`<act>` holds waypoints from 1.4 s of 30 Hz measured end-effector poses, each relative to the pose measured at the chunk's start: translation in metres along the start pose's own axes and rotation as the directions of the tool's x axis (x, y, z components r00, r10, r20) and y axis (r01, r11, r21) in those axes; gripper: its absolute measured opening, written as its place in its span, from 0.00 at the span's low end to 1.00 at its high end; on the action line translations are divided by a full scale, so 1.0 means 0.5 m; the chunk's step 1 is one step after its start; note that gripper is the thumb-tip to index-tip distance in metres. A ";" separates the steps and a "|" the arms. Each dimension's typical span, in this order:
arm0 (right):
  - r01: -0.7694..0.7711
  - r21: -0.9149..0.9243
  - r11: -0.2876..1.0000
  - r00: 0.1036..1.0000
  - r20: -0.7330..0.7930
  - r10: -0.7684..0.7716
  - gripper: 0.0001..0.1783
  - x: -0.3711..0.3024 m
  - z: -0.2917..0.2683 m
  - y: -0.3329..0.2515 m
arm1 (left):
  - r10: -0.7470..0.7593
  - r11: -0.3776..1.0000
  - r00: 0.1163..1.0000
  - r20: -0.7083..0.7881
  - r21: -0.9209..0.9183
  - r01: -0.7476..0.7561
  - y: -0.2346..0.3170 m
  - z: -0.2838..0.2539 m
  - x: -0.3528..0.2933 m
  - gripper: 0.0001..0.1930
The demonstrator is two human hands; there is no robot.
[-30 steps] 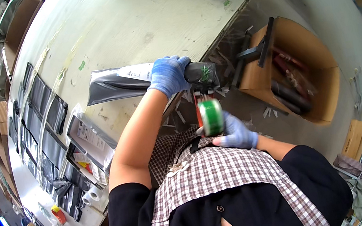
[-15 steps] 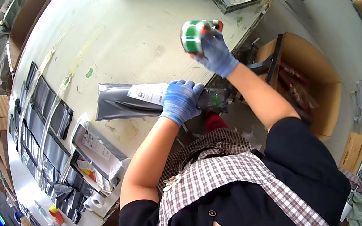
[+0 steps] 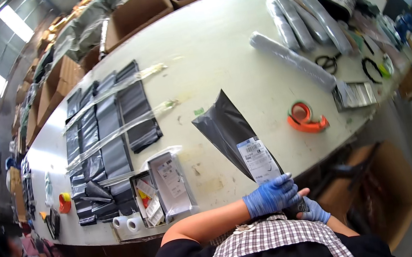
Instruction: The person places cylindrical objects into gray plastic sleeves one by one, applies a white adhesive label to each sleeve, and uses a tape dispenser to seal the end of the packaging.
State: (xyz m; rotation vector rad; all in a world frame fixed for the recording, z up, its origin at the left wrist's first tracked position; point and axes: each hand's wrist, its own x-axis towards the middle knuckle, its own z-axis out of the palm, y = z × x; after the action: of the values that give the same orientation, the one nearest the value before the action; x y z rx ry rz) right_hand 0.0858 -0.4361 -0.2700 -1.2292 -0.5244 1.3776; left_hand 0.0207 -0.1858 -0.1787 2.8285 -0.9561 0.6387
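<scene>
A dark grey plastic mailing bag (image 3: 226, 128) with a white label (image 3: 258, 159) lies at the table's front edge, its near end reaching toward my apron. My left hand (image 3: 270, 195), in a blue glove with bare fingertips, is closed over the bag just below the label. Close beside it, my right hand (image 3: 315, 211), gloved the same way, grips the bag's near end; part of those fingers is hidden. On the table to the right rests an orange tape dispenser (image 3: 307, 123), touched by neither hand.
Rows of dark mailing bags (image 3: 110, 125) lie under clear strips at left, by an open box (image 3: 170, 183) and small white rolls (image 3: 135, 225). Wrapped rolls (image 3: 292, 59), scissors (image 3: 328, 63) and a small tray (image 3: 356, 95) sit right. Below the edge stands a cardboard carton (image 3: 399, 194).
My right hand has let go of the tape dispenser, now on the table, and has come to the bag's near end beside my left hand. The bag has turned, and the view has swung left.
</scene>
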 end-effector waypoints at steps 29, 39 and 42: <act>-0.569 -0.753 0.329 0.638 -0.657 -0.401 0.35 0.787 -0.584 -0.748 | -0.993 0.119 0.114 -0.037 -0.188 0.975 -0.199 -0.162 -0.181 0.27; 0.069 0.056 0.996 0.797 -0.604 -0.021 0.17 0.770 -0.602 -0.844 | -0.998 0.059 0.055 -0.031 -0.144 0.988 -0.296 -0.186 -0.371 0.24; 0.019 -0.330 0.944 0.897 -0.411 -0.162 0.28 0.679 -0.555 -0.775 | -0.997 0.042 0.029 -0.077 -0.163 0.986 -0.328 -0.189 -0.458 0.22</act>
State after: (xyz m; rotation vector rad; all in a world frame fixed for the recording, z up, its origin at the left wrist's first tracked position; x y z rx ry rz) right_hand 0.5698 -0.1281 -0.1538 -1.6996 -0.4907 0.9142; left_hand -0.0793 0.0940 -0.1796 2.3648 1.1347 0.5158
